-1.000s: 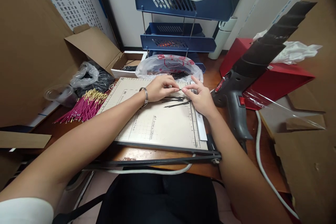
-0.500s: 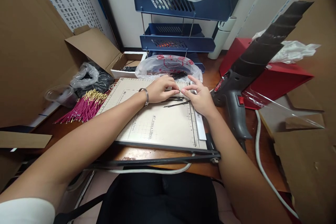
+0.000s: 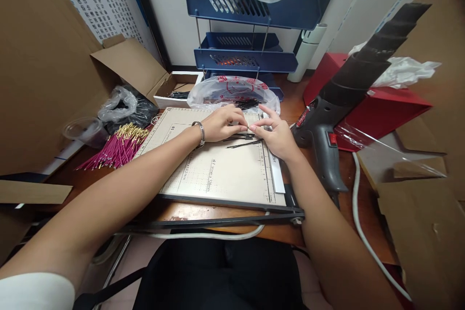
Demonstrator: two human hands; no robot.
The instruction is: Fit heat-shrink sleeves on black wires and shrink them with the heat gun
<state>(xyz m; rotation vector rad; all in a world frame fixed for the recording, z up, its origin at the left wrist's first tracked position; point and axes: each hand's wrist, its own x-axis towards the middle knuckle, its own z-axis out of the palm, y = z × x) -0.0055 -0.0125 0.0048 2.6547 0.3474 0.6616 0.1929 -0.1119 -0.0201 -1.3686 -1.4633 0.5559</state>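
Note:
Over the upper right part of a cream cutting board (image 3: 232, 174), my left hand (image 3: 225, 123) and my right hand (image 3: 275, 135) meet at the fingertips. Each hand pinches thumb against index finger; what lies between the tips is too small to make out. The other fingers of my right hand are stretched out. Thin black pieces (image 3: 241, 145) lie on the board just below my hands. Behind my hands, more black pieces (image 3: 247, 104) sit in a clear plastic bag (image 3: 203, 92) with red print.
Magenta wires with gold ends (image 3: 118, 147) lie left of the board. A white box (image 3: 162, 101) and a blue rack (image 3: 247, 60) stand behind. At the right are a heat gun (image 3: 323, 140), a red box (image 3: 395, 106) and a white cable (image 3: 358, 203). The cutter's black arm (image 3: 218, 223) crosses the front.

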